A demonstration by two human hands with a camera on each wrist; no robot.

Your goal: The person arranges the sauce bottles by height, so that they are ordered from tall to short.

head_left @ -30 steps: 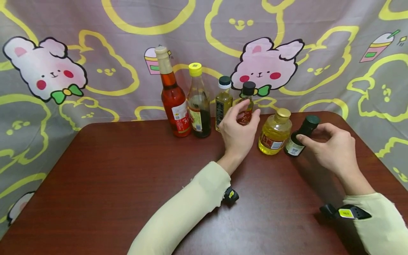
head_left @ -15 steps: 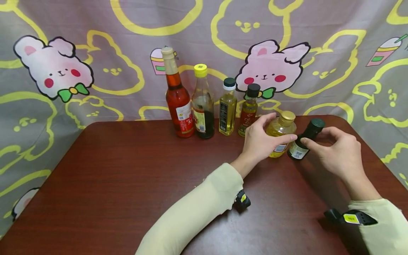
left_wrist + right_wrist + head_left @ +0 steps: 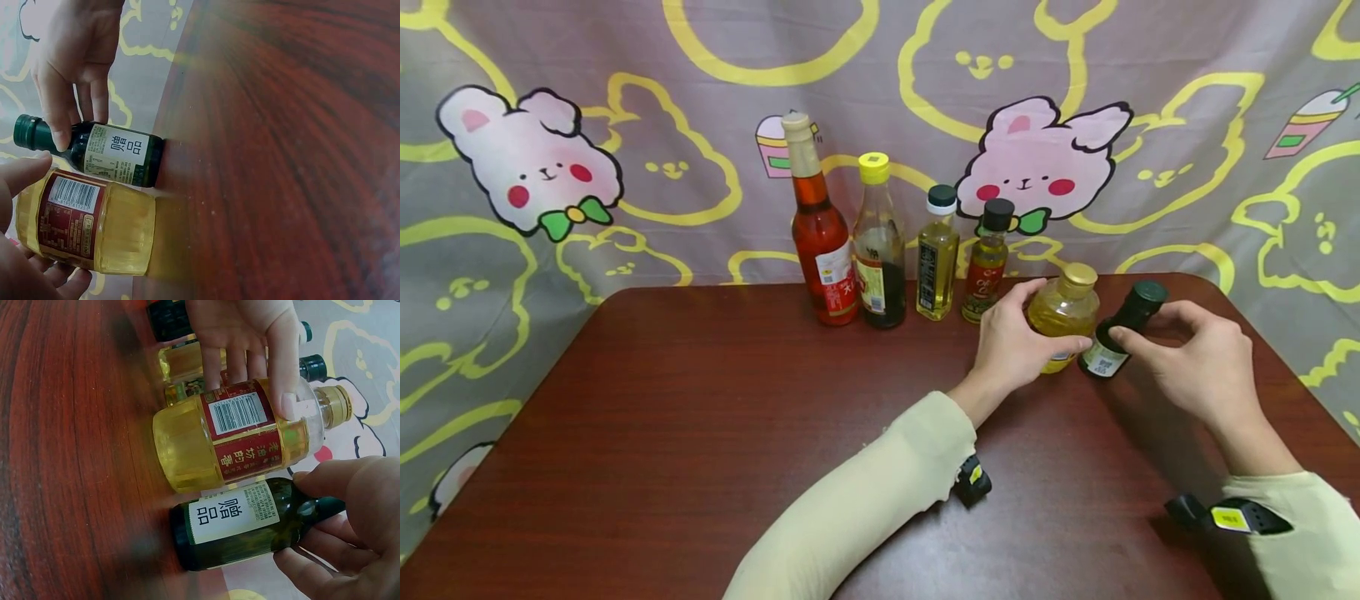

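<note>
My left hand (image 3: 1009, 343) holds a squat clear bottle of yellow cooking oil (image 3: 1065, 310) with a gold cap, thumb across the front and fingers round the far side. Its red label (image 3: 240, 431) and barcode show in the right wrist view. Just right of it, my right hand (image 3: 1206, 362) pinches a small dark green glass bottle (image 3: 1105, 354) near the neck. That bottle leans to the right in the head view, its base at the tabletop. In the left wrist view its white label (image 3: 119, 150) faces the camera. A narrow gap separates the two bottles.
Along the back edge of the brown table (image 3: 700, 417) stand a tall red-liquid bottle (image 3: 823, 258), a yellow-capped bottle (image 3: 880, 275) of dark liquid, a square oil bottle (image 3: 937, 267) and a small red-labelled oil bottle (image 3: 985, 275). A patterned curtain (image 3: 685, 100) hangs behind.
My left hand has moved right, from in front of the red-labelled oil bottle to the squat cooking oil bottle, and now holds it. My right hand stays at the dark green bottle.
</note>
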